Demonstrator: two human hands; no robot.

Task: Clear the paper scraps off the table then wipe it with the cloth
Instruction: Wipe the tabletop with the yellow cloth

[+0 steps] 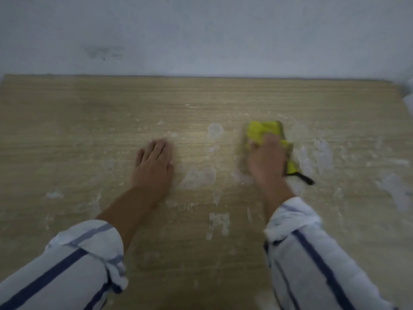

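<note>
A light wooden table (78, 130) fills the view, marked with whitish smears and patches (199, 175) across its middle and right side. A bunched yellow cloth (262, 130) with a dark edge lies on the table right of centre. My right hand (267, 157) grips the cloth from the near side and presses it onto the wood. My left hand (155, 162) rests flat on the table left of centre, fingers straight and holding nothing. No loose paper scraps are plainly visible; the picture is blurred.
A pale grey wall (201, 36) runs along the table's far edge. The table's right end (402, 95) shows at the upper right. More whitish residue (397, 191) spreads along the right side.
</note>
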